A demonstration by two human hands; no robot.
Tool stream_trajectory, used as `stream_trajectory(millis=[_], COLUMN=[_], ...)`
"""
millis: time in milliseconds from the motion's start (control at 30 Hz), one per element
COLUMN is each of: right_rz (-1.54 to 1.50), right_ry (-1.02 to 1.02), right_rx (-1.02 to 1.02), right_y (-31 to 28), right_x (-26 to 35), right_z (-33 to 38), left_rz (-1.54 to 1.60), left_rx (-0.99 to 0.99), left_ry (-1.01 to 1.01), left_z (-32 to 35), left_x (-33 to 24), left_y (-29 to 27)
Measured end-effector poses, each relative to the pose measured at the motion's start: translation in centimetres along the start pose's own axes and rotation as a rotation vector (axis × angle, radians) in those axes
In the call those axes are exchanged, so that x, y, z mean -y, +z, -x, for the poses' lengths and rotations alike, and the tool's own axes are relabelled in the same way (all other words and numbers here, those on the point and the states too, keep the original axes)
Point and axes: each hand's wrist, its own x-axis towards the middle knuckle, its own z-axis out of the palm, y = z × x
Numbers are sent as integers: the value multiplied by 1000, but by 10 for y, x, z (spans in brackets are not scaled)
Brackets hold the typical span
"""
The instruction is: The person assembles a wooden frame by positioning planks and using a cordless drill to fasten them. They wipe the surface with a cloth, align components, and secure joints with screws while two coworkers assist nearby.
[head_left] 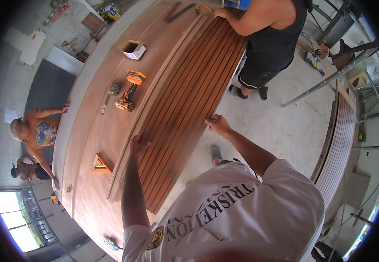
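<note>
Head view: drill [127, 94], cardboard box [133, 49] beside slatted panel [189, 100]; co-worker [270, 41] opposite.

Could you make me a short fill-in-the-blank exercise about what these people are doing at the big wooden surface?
1. The person's left hand and right hand both rest on a panel of dark wooden ____.
2. The slatted panel lies on a large ____ plywood surface.
3. The cordless drill lying on the plywood is black and ____.
4. The co-worker in the black top stands at the panel's ____ end.

Missing words: slats; curved; orange; far
</note>
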Motion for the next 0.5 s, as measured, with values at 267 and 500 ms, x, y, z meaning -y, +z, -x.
stream_trajectory(millis=[267, 500], right_rz=[-71, -80], right_ry=[-1, 8], right_rx=[8, 36], right_y=[0, -3], right_x=[-3, -1], right_z=[-1, 0], left_rz=[4, -5], left_rx=[23, 28], left_ry=[-42, -66], left_z=[2, 12], left_x=[-11, -23], left_y=[-6, -10])
